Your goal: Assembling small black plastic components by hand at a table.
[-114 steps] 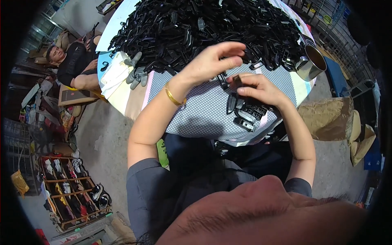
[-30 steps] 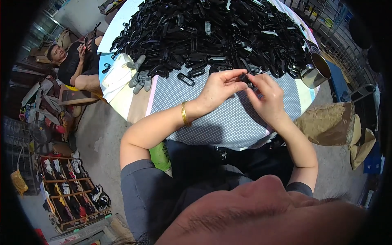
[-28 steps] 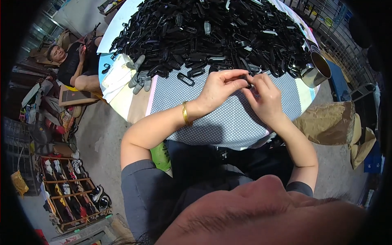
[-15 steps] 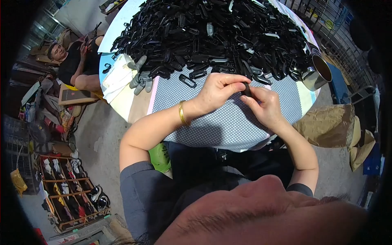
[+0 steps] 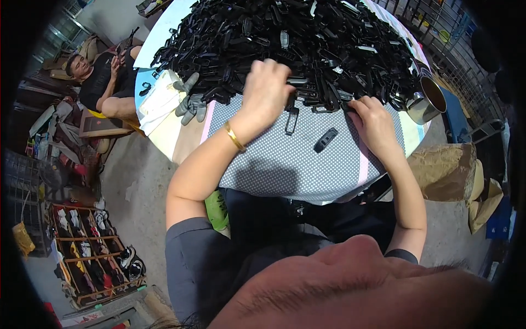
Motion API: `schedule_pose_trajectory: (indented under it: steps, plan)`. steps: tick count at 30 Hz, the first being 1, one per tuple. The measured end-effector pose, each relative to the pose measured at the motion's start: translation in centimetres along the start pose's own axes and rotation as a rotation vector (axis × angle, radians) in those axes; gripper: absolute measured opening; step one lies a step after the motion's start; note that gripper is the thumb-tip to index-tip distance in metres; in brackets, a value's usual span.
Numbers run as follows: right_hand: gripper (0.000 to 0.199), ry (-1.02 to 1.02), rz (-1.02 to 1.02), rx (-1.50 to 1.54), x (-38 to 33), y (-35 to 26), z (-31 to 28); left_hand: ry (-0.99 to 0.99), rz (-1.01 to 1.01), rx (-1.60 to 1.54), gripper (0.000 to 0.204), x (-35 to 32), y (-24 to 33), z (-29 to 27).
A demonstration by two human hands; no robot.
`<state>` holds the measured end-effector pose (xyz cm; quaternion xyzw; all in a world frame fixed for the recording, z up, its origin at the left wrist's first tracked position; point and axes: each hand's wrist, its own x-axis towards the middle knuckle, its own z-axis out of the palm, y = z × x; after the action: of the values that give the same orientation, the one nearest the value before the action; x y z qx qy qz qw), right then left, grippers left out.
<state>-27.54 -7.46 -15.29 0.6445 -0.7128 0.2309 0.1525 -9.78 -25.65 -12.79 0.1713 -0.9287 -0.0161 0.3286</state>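
Observation:
A big heap of small black plastic pieces (image 5: 235, 52), many like oblong frames or clips, covers the far half of the round table. My left hand (image 5: 266, 90), with a gold bangle on its wrist, reaches into the heap's near edge; its fingers point away and are blurred. Just right of it an open black frame (image 5: 292, 121) lies on the dotted cloth. My right hand (image 5: 376, 125) is at the heap's near right edge, fingers bent together against dark pieces; what they pinch is hidden. Between the hands, a single black oblong piece (image 5: 326, 140) lies on the cloth.
Grey gloves (image 5: 190, 101) and a white cloth (image 5: 160, 104) lie at the table's left. A metal mug (image 5: 423, 104) rests tilted at the right edge. Beyond stands a brown paper sack (image 5: 442, 172). A person (image 5: 104, 82) sits at the left; a shoe rack (image 5: 96, 255) stands lower left.
Both hands were together holding a dark piece over the cloth. They have parted: the left moved forward into the heap, the right moved right. A black oblong piece now lies between them.

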Motion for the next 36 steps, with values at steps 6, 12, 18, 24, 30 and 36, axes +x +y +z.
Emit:
schedule_pose_trajectory:
  steps: [6, 12, 18, 24, 30, 36]
  plan:
    - [0.042, 0.05, 0.146, 0.334, 0.6, -1.1, -1.0, -0.134, -0.035, 0.121, 0.024, -0.4, -2.6, -0.1]
    - [0.031, -0.091, 0.557, 1.037, 0.5, -0.8, -1.2, -0.034, 0.005, -0.097, 0.013, -0.6, -1.5, 1.2]
    - [0.022, -0.162, 0.587, 1.221, -0.1, -0.8, -0.6, -0.173, 0.018, -0.226, 0.02, -0.8, -0.1, 1.1]
    - [0.019, -0.1, 0.279, 0.414, -0.5, -1.3, -0.9, -0.223, 0.05, -0.269, 0.029, -1.4, 1.0, 0.2]
    - [0.02, -0.057, 0.272, 0.435, -0.3, -1.8, -1.5, -0.215, -0.337, -0.74, 0.036, -0.5, 2.3, -0.3]
    - [0.014, 0.135, 0.263, 0.781, -0.3, -4.7, -0.2, -0.498, -0.456, -1.41, 0.036, -1.7, 4.8, 0.6]
